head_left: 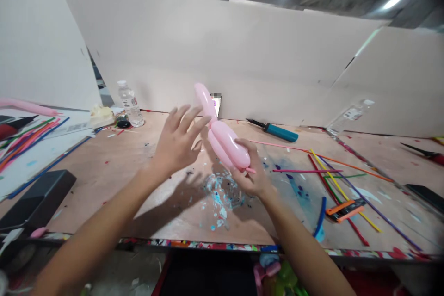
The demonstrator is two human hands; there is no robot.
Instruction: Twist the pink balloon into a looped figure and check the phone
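Pink balloon gripped at its folded end

Pink twisted balloon (225, 141) sits above the plywood table (138, 185), its two glossy folded segments pinched in the right hand (251, 173), likely to keep the twist from unwinding. Left hand (178, 141) hovers spread open beside it, empty. Beyond the grip lies a teal balloon pump (277, 132).

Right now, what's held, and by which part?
The right hand grips the pink balloon at its lower, folded end. The left hand is open, fingers spread beside the balloon's upper segment, holding nothing.
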